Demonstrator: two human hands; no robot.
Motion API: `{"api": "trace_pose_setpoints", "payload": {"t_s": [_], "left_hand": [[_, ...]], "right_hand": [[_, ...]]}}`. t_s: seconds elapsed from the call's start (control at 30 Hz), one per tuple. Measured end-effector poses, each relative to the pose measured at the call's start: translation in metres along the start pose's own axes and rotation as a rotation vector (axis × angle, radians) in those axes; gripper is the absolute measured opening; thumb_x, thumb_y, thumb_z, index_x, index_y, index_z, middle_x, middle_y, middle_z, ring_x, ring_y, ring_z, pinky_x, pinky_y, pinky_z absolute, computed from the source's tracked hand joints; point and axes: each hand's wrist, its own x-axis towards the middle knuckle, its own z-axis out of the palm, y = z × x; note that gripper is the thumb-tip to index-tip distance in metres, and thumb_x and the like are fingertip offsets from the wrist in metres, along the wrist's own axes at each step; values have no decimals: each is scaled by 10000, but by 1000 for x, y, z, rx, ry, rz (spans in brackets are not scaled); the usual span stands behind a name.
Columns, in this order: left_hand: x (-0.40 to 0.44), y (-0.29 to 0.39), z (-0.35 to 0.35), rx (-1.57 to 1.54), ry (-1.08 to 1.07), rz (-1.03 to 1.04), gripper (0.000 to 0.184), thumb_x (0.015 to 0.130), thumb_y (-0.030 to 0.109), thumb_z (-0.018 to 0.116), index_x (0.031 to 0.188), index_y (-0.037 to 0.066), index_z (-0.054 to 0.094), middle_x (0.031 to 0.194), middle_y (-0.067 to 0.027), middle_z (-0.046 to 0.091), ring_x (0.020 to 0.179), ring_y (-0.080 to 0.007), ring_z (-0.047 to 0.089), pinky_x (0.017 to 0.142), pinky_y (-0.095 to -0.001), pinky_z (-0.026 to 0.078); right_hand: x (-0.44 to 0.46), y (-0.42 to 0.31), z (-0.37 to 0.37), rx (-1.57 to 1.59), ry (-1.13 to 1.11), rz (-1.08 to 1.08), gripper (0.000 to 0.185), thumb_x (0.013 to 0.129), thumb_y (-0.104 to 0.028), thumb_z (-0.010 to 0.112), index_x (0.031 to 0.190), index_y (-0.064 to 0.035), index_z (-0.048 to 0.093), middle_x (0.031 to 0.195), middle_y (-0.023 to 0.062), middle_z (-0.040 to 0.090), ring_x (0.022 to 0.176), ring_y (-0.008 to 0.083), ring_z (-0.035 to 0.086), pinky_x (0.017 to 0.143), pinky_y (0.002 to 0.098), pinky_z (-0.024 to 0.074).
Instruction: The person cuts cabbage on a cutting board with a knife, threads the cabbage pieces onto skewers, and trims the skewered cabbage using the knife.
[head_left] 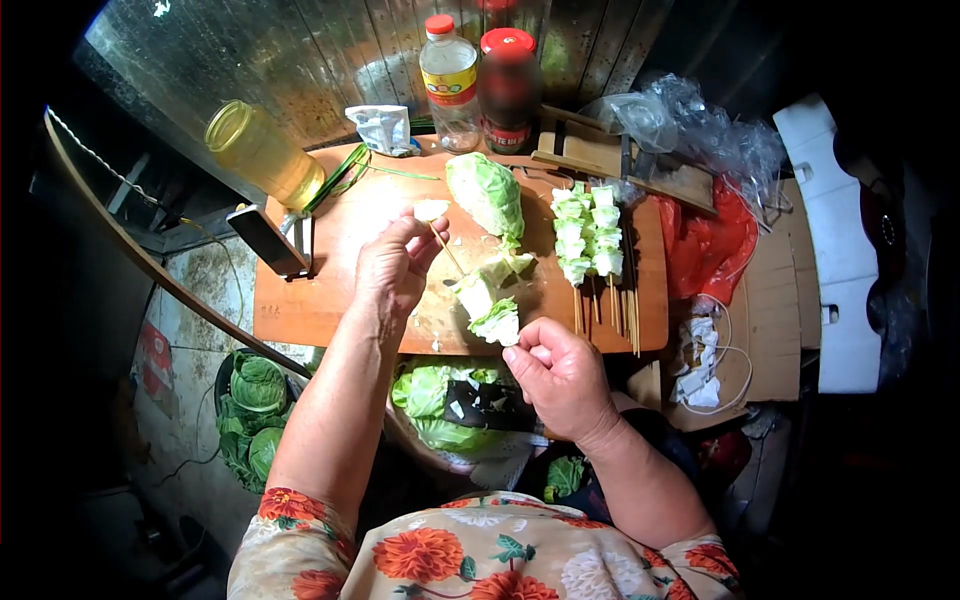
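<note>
Fingers of my left hand (pixel 393 265) pinch a thin wooden skewer (pixel 450 252) over the cutting board (pixel 340 330). Pale green cabbage leaf pieces (pixel 480 288) are threaded on its lower end. My right hand (pixel 565 380) is closed, thumb against finger, on the edge of a cabbage leaf (pixel 497 322) at that same end. A small white cabbage piece (pixel 431 210) shows at my left fingertips; whether it is held or lies behind them I cannot tell. Beyond my hands rests a cut cabbage (pixel 485 190). To the right lie several cabbage skewers (pixel 588 235) beside bare sticks (pixel 631 300).
A phone (pixel 268 241) leans on a stand by a jar of yellow liquid (pixel 265 160). A clear bottle (pixel 451 90) and a red-lidded jar (pixel 508 95) stand behind. Cabbage leaves (pixel 425 390) fill a container below the board; whole cabbages (pixel 258 385) sit lower left.
</note>
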Motion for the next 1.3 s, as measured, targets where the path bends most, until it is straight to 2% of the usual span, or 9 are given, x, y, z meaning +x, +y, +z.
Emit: {"api": "trace_pose_setpoints", "payload": {"t_s": [0.03, 0.1, 0.3, 0.63, 0.83, 0.9, 1.0, 1.03, 1.3], "left_hand": [[0, 0, 1, 0, 0, 0, 421, 775, -80, 585, 1162, -30, 427, 980, -188, 588, 863, -287, 659, 705, -309, 599], [0, -1, 0, 37, 44, -3, 311, 850, 41, 619, 1129, 12, 486, 947, -174, 610, 868, -264, 652, 752, -325, 595], [-2, 0, 2, 103, -18, 53, 306, 818, -40, 583, 1097, 12, 468, 932, -145, 589, 861, -281, 660, 755, -339, 595], [-5, -2, 4, 242, -68, 170, 276, 798, -55, 604, 1048, 7, 503, 945, -112, 594, 850, -280, 666, 742, -339, 576], [-7, 0, 3, 328, -158, 191, 234, 809, -40, 605, 1022, 24, 532, 945, -102, 618, 849, -253, 669, 745, -336, 568], [-6, 1, 0, 368, -257, 171, 204, 820, -4, 609, 1009, 38, 545, 903, -85, 631, 857, -238, 670, 747, -328, 562], [-19, -9, -2, 355, -451, 54, 141, 814, 17, 612, 950, 38, 583, 881, -63, 636, 757, -142, 618, 701, -269, 518], [-29, -13, 7, 348, -432, 31, 107, 824, 24, 596, 928, 47, 588, 863, -47, 621, 746, -117, 585, 686, -248, 497], [-25, -18, 5, 323, -498, -9, 79, 854, 67, 562, 926, 53, 591, 846, -20, 594, 797, -118, 583, 790, -280, 482]], "right_hand": [[0, 0, 0, 0, 0, 0, 112, 837, -99, 628, 797, -23, 555, 572, 27, 515, 522, 99, 474, 505, 276, 404], [-1, 1, 0, -4, -6, -11, 114, 838, -102, 626, 799, -23, 554, 572, 32, 522, 524, 101, 482, 508, 277, 409], [0, 0, -1, -24, -8, 28, 119, 836, -110, 628, 800, -24, 554, 575, 30, 521, 529, 102, 487, 512, 278, 413], [0, 5, 3, 10, 2, 19, 118, 840, -104, 623, 801, -23, 546, 581, 20, 515, 534, 88, 479, 511, 272, 413], [-3, 5, 5, 168, -15, 60, 113, 875, -101, 596, 832, -22, 527, 601, -19, 500, 547, 50, 462, 495, 237, 392], [-3, 7, 5, 168, -52, -12, 64, 923, -78, 540, 897, -33, 504, 627, -29, 471, 491, 34, 417, 434, 189, 336], [2, 2, 6, 272, -21, 5, 69, 926, -84, 536, 892, -33, 505, 633, -29, 469, 500, 34, 420, 442, 185, 338], [1, 3, 5, 273, -19, 6, 69, 926, -84, 536, 892, -33, 505, 633, -29, 469, 500, 34, 420, 442, 185, 338], [-1, 0, -1, 371, -3, 65, 71, 920, -87, 547, 894, -28, 516, 633, -23, 478, 506, 41, 430, 448, 190, 349]]}}
